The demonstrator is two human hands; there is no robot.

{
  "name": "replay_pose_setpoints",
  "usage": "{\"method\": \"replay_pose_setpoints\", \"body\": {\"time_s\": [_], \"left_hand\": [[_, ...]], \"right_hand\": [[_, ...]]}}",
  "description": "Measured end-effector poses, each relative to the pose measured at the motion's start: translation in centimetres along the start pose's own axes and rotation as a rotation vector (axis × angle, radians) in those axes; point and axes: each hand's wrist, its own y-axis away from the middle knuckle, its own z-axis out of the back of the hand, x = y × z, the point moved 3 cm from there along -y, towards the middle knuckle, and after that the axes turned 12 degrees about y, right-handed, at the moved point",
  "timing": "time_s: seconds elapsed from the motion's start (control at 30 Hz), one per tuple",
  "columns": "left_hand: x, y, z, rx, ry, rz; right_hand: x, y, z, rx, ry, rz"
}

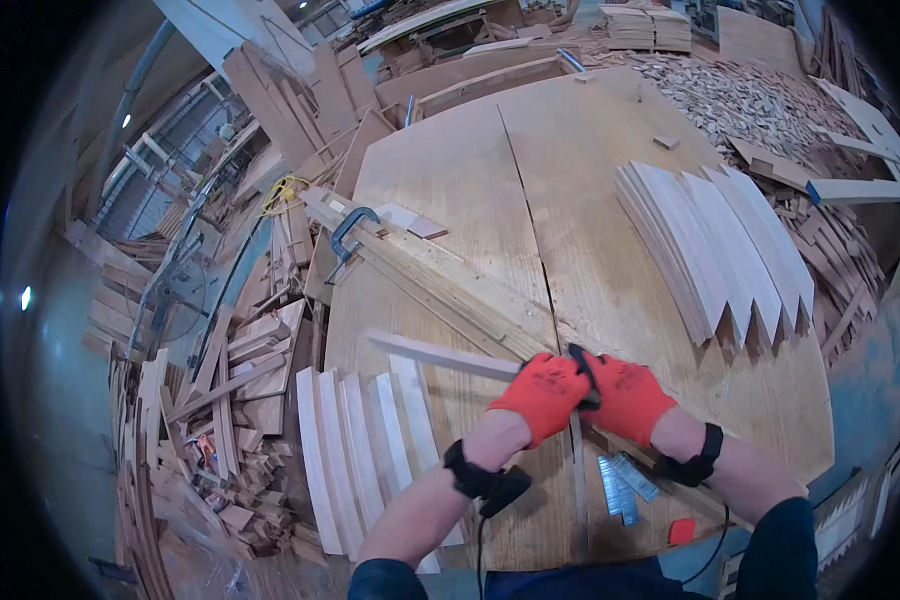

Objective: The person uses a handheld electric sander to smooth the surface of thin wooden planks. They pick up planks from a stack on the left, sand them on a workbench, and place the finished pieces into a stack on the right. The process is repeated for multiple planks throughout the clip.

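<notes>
Both my hands wear red gloves and meet over the near middle of the wooden table. My left hand (542, 400) is closed round one end of a narrow wooden strip (440, 355), which sticks out to the left and blurs at its far end. Right beside it, my right hand (630, 398) is closed by a black object (586, 378) standing between the hands; its kind is mostly hidden by the gloves. Below the hands lie silvery strips of staples (622, 487) and a small red piece (681, 531). A long wooden board (450, 290) runs diagonally under and beyond my hands.
A blue clamp (350, 235) grips the board's far left end. Curved pale wooden pieces lie in a row at the near left (365, 450) and in a stack at the right (720, 250). Offcuts (250, 480) pile up left of the table (450, 160); wood scraps (740, 100) cover the far right.
</notes>
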Motion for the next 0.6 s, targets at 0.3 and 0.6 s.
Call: {"method": "replay_pose_setpoints", "body": {"time_s": [0.3, 0.6], "left_hand": [[10.0, 1.8, -4.1, -0.679, 0.206, 0.363], [22.2, 6.1, -11.4, -0.667, 0.048, 0.86]], "right_hand": [[-11.4, 4.5, -2.9, -0.243, 0.101, -0.341], [-12.6, 4.3, -4.4, -0.009, 0.551, -0.434]]}}
